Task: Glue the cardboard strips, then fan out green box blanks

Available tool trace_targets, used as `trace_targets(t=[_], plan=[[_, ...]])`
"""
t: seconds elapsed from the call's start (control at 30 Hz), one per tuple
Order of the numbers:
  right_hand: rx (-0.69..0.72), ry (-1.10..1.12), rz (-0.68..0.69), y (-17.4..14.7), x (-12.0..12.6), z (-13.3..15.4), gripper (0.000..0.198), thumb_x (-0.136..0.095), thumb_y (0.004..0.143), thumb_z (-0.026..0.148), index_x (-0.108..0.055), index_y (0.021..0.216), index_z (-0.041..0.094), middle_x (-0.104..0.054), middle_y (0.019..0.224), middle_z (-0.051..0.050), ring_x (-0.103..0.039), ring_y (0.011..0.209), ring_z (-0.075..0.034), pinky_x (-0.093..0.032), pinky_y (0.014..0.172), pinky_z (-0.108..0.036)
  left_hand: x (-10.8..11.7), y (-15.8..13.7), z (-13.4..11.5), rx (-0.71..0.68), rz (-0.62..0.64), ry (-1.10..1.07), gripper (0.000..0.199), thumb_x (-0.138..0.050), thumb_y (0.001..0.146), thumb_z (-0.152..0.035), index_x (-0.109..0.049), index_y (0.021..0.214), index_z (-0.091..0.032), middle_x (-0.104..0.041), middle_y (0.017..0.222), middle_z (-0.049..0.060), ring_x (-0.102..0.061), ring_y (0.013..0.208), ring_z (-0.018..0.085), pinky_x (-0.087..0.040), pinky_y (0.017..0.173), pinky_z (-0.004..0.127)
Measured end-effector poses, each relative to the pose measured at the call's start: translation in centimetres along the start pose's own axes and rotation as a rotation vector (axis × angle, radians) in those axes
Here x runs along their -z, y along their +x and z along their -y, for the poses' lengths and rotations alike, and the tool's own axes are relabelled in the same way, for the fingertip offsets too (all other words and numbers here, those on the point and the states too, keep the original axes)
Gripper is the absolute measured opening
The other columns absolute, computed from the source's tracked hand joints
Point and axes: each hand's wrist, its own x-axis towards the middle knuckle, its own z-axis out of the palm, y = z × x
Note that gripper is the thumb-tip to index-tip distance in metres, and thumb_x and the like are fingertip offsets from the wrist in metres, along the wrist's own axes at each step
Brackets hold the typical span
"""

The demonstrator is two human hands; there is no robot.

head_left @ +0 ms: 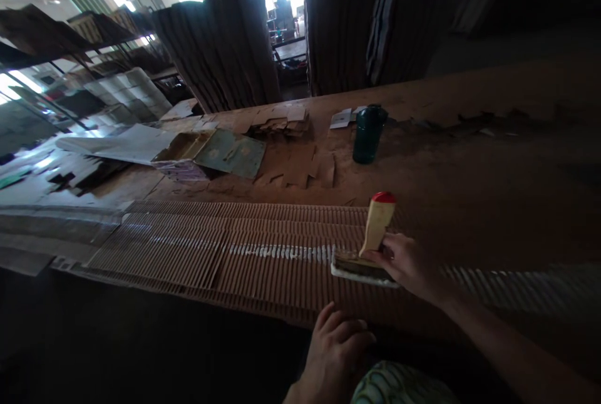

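Clasping one cream-handled, red-tipped brush in right grip, on ridged brown cardboard strips: overlapped, uncountable. Holding nothing in loosely curled left grip, by near edge. Seemingly coated: two white stretches, left and right of right grip. Perhaps unfinished: thinner white further left. Beyond: one dark-green translucent jug.

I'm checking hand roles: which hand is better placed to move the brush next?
Likely the right hand: it grips the brush on the ribbed cardboard. The left hand is off the brush, near the cardboard's front edge.
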Motion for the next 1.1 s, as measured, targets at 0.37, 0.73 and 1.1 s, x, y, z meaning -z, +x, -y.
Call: trace_targets(t=[0.37,0.73,1.1], plan=[[-0.072,0.043,0.022,-1.7,3.3,-4.3,0.04,-0.051,0.08,0.058,-0.067,0.069,0.023,-0.075,0.07,-0.007,-0.069,0.065,-0.024,-0.05,0.06,-0.032,0.2,1.2,-3.0,0.137,0.016,0.01,0.022,-0.06,0.079,-0.017,-0.067,0.098,-0.026,-0.075,0.095,0.001,-0.067,0.1,0.021,-0.047,0.102,0.048],[-0.141,0.057,-0.011,-3.2,5.8,-8.0,0.042,-0.052,0.079,0.06,-0.07,0.076,0.022,-0.076,0.071,-0.005,-0.069,0.065,-0.024,-0.049,0.058,-0.032,0.2,1.6,-3.7,0.112,0.106,0.068,0.025,-0.063,0.079,-0.018,-0.068,0.102,-0.027,-0.074,0.1,0.003,-0.065,0.104,0.022,-0.046,0.103,0.051],[-0.188,0.032,-0.013,-4.4,8.5,-10.8,0.048,-0.05,0.079,0.065,-0.071,0.076,0.022,-0.075,0.072,-0.006,-0.069,0.065,-0.025,-0.05,0.057,-0.032,-2.5,2.0,-5.1,0.201,-0.078,0.029,0.02,-0.054,0.081,-0.018,-0.068,0.092,-0.026,-0.073,0.092,0.002,-0.065,0.1,0.022,-0.038,0.107,0.052]])
